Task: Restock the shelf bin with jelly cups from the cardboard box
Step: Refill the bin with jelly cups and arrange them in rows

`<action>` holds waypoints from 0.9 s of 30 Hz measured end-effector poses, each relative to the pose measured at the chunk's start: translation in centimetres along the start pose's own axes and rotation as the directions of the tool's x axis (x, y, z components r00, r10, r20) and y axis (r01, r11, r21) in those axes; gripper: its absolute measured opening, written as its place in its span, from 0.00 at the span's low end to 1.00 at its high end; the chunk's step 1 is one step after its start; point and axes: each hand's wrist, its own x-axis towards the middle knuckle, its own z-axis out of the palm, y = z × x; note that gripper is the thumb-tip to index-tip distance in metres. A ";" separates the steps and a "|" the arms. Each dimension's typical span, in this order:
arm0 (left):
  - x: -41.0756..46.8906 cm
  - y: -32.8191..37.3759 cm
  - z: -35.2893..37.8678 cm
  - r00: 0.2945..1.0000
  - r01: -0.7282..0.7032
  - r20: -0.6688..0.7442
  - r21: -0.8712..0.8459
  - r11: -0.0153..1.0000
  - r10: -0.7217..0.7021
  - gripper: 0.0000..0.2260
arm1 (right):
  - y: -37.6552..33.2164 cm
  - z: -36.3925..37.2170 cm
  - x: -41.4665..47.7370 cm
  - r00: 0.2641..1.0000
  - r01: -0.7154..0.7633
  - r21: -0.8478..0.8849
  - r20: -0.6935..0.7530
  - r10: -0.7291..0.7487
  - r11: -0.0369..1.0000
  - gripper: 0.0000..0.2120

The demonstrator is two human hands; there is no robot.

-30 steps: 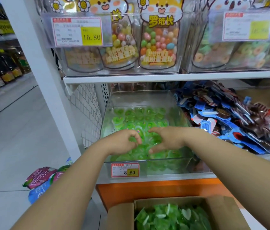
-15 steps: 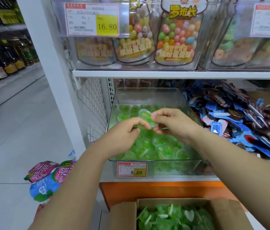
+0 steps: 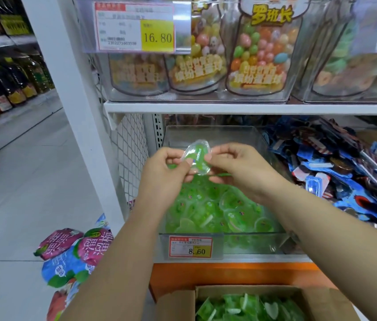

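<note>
A green heart-shaped jelly cup is held up above the clear shelf bin. My left hand pinches its left edge and my right hand pinches its right edge. The cup's sealed top faces me. Below my hands the bin holds several more green jelly cups. A price tag reading 8.60 sits on the bin's front. At the bottom of the view the open cardboard box is full of green jelly cups.
Clear bins of coloured candy bags fill the shelf above. Blue and brown wrapped sweets are piled to the right of the bin. Pink and blue snack bags lie on the floor at left. A white upright post stands left of the shelf.
Both hands rose out of the bin's jelly cups, lifting one cup between them. The view has shifted closer and slightly lower on the shelf.
</note>
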 end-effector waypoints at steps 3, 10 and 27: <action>-0.2 0.3 -0.1 0.999 -0.044 0.003 0.087 0.995 0.044 0.07 | 0.7 -0.1 0.5 0.999 -0.039 0.030 -0.018 0.040 0.999 0.03; 0.3 -1.3 -3.3 0.927 -0.293 0.022 0.663 0.689 0.373 0.09 | 3.9 -1.2 5.1 0.962 -0.213 -0.095 -0.196 0.191 0.972 0.10; 1.4 -3.2 -3.7 0.921 -0.331 0.110 0.723 0.606 0.373 0.09 | 6.2 0.9 9.2 0.891 -0.431 -0.142 -0.224 0.395 0.891 0.10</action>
